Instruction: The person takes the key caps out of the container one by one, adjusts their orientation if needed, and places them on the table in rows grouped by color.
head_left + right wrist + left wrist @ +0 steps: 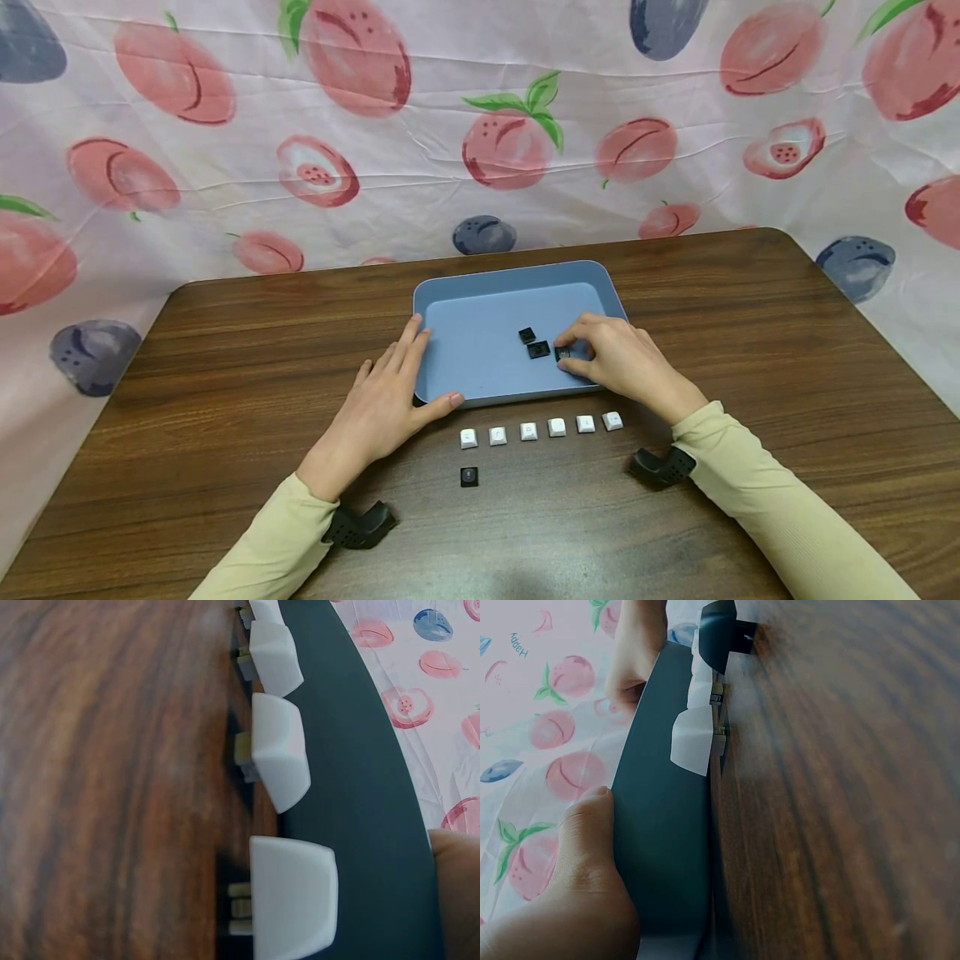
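A shallow blue tray (480,354) lies on the table. My left hand (390,392) rests spread at its left front corner, with the thumb along the front rim; the left wrist view shows that thumb (589,832) against the tray's outer wall (660,825). Inside the tray, my right hand (618,354) pinches a black keycap (563,354) between thumb and fingers. Two more black keycaps, one farther back (527,335) and one wider (538,350), lie just left of it. In the right wrist view, only a bit of the right hand (459,881) shows beyond the tray wall.
Several white keycaps (528,432) stand in a row in front of the tray, their undersides showing stems in the right wrist view. A single black keycap (469,477) sits nearer, below the row's left end. A fruit-print cloth (420,167) hangs behind the wooden table (262,350).
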Motion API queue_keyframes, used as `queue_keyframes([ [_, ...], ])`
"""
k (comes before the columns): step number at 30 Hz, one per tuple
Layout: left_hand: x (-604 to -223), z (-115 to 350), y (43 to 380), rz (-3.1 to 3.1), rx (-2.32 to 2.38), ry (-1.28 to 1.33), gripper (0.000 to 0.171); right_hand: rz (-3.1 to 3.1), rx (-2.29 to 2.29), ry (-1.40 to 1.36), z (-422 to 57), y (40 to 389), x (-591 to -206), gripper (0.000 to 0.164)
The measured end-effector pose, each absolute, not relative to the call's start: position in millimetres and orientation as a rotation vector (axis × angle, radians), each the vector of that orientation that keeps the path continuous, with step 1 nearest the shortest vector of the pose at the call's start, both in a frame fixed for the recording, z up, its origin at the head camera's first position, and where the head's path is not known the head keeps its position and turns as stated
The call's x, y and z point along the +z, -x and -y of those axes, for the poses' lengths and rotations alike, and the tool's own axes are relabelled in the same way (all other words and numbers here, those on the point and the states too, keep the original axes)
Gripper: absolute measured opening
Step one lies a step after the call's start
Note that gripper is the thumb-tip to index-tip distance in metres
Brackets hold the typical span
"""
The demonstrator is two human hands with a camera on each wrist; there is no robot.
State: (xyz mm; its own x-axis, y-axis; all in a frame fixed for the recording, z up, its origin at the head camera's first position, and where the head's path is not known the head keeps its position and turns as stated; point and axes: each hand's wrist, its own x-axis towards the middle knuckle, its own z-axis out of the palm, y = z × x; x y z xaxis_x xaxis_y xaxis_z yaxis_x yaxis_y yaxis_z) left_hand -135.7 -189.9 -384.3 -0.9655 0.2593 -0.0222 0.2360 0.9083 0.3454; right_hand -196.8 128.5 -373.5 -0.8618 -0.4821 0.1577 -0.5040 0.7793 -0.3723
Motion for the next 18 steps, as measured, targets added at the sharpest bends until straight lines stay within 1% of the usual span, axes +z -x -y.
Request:
queue_keyframes([
  [18,-385.1,191.4,138.5,-3.005,0.528,-0.398,0.100,2.935,0.622,-0.815,-127.3,197.0,-373.7,0.030],
])
